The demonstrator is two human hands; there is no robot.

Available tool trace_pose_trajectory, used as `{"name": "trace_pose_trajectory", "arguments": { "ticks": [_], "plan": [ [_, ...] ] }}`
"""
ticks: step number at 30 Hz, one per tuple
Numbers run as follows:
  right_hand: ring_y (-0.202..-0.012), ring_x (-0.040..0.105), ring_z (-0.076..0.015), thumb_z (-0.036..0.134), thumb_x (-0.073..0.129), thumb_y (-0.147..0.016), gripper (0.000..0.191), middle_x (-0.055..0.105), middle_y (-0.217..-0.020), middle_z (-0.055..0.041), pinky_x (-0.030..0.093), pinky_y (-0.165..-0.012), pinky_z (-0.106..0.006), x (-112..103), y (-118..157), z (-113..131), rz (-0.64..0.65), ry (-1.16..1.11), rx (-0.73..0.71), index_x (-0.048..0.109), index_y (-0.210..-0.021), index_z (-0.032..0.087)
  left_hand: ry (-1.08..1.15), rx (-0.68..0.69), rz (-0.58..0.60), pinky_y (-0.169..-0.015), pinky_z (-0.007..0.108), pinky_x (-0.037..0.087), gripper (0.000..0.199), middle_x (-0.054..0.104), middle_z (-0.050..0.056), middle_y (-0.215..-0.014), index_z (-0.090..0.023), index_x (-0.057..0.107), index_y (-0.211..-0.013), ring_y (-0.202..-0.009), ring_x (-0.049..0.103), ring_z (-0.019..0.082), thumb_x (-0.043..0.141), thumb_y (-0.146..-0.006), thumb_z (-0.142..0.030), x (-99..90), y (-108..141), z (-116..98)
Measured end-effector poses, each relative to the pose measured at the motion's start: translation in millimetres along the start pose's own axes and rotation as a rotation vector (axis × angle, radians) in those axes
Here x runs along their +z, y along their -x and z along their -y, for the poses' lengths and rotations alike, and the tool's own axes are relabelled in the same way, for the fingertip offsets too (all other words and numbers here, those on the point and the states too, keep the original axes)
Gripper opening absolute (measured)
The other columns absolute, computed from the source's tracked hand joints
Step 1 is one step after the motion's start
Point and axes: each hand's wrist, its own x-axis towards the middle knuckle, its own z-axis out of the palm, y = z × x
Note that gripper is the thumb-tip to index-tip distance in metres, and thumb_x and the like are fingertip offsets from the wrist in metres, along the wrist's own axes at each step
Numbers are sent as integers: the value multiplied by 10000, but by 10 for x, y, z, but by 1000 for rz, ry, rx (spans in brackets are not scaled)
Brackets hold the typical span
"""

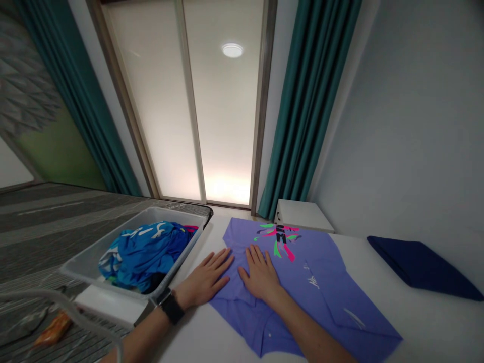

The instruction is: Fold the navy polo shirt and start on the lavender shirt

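Note:
A purple shirt (321, 257) with a pink, green and black print lies spread on a white table (423, 322). My left hand (206, 277), with a dark watch on its wrist, rests flat at the shirt's left edge, fingers stretched out. Just to its right, my right hand (260, 272) presses flat on the shirt, its fingers pointing away from me and the thumb apart. Neither hand grips the cloth. Small white marks show on the shirt to the right of my right hand, and my right forearm covers part of the near side.
A translucent plastic bin (91, 282) holding crumpled blue clothes (151, 252) stands left of the table. Folded dark blue cloth (419, 264) lies at the right. A white cabinet (304, 214) stands beyond the far edge. In the left foreground are a pale curved tube (71, 310) and an orange packet (53, 330).

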Motion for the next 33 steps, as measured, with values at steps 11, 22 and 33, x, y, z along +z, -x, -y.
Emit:
{"name": "trace_pose_trajectory", "arguments": {
  "ticks": [11,22,33],
  "plan": [
    [-1471,111,-256,517,274,-959,700,194,-1583,-124,27,-1175,-499,1,-5,-2,25,25,8,264,-1513,89,67,-65,4,-1197,448,194,513,233,-22,-1584,-361,131,-1531,-1452,237,199,285,-1042,-378,-104,543,127],
    [-1479,32,-224,553,310,-965,727,101,-1601,-89,-23,-1191,-466,-282,284,73,134,-74,-258,191,-1532,114,140,61,32,-1191,472,208,581,197,-8,-1595,-358,151,-1532,-1452,235,236,392,-1006,-411,-230,537,-4],
    [-1447,223,-188,381,281,-994,545,296,-1556,-77,91,-1200,-454,-666,906,-873,83,-48,29,345,-1488,160,28,-37,-168,-1160,443,283,585,336,25,-1551,-322,138,-1541,-1399,364,238,365,-1010,-416,-98,387,-154]
  ]
}}
